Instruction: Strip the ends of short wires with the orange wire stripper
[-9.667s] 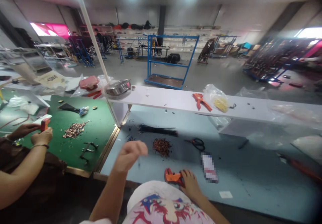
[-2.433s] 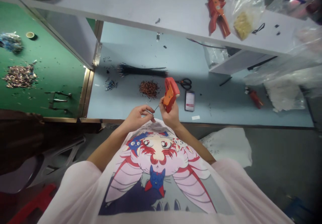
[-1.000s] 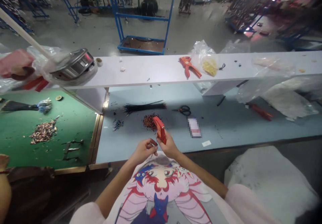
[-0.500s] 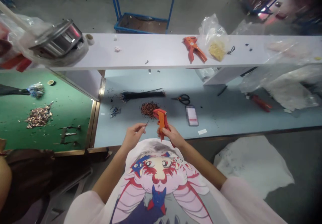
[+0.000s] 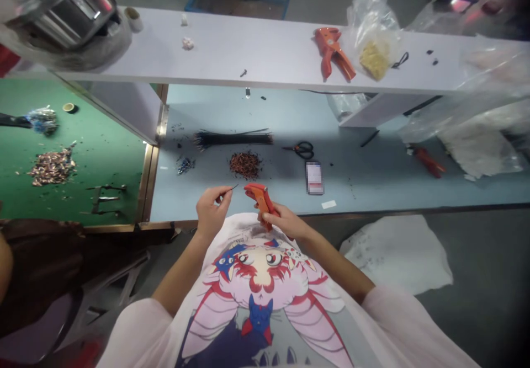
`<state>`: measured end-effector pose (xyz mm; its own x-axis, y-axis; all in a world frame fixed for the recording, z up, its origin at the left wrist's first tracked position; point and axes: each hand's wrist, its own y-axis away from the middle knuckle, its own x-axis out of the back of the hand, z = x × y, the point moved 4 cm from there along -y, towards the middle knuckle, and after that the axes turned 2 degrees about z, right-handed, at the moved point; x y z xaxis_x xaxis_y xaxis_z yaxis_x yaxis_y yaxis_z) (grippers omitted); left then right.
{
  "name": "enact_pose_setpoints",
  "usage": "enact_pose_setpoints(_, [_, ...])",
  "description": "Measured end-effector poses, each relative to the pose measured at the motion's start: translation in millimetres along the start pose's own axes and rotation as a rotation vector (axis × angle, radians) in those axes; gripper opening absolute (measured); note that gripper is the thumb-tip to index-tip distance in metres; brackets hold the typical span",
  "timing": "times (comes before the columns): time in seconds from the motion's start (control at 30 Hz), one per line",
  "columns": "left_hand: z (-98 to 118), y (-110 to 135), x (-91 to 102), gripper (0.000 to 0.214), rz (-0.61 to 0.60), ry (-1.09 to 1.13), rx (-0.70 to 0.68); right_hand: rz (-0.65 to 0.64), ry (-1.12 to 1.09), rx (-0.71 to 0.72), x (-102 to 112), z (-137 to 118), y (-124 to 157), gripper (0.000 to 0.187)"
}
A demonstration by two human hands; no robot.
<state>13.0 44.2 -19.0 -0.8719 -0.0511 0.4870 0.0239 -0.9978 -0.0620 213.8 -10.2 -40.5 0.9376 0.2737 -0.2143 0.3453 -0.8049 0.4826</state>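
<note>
My left hand pinches a short, thin dark wire, its tip pointing toward the jaws of an orange-red wire stripper. Wrapped round that tool's handles is my right hand. Wire tip and jaws are a small gap apart. Just beyond them on the blue-grey bench lies a pile of small copper-coloured bits. Behind the pile rests a bundle of black wires with bare ends. Black-handled scissors and a phone lie to the right.
A white shelf crosses above the bench, bearing a second wire stripper and a bag of yellow pieces. At left, a green bench holds another scrap pile. Another person's arm shows at the left edge. Plastic bags lie right.
My view has tilted, so the bench and shelf sit higher in the picture. The wire stripper has come off the scrap pile's edge, nearer my body. Both hands keep their hold.
</note>
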Motion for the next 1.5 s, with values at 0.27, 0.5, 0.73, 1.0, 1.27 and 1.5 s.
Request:
enact_pose_setpoints(0.27, [14, 6, 5.2, 0.018, -0.001, -0.163, -0.158, -0.107, -0.071, -0.032, -3, -8, 0, 0.047])
enact_pose_setpoints(0.5, [21, 12, -2.5, 0.012, 0.051, -0.153, -0.353, -0.134, -0.092, -0.050, -2, -8, 9, 0.050])
enact_pose_setpoints(0.73, [29, 17, -6.7, 0.009, 0.090, -0.134, -0.430, -0.175, -0.075, -0.049, -2, -13, 14, 0.041])
enact_pose_setpoints(1.0, [31, 18, -7.5, 0.009, 0.107, -0.122, -0.430, -0.173, -0.026, -0.058, -1, -18, 13, 0.036])
enact_pose_setpoints(1.27, [24, 17, -10.7, 0.011, 0.077, -0.079, -0.318, -0.136, 0.059, 0.008, 0, -13, 7, 0.034])
enact_pose_setpoints(1.5, [13, 15, -16.8, 0.012, 0.026, -0.141, -0.233, -0.076, -0.060, -0.062, -4, -1, 2, 0.036])
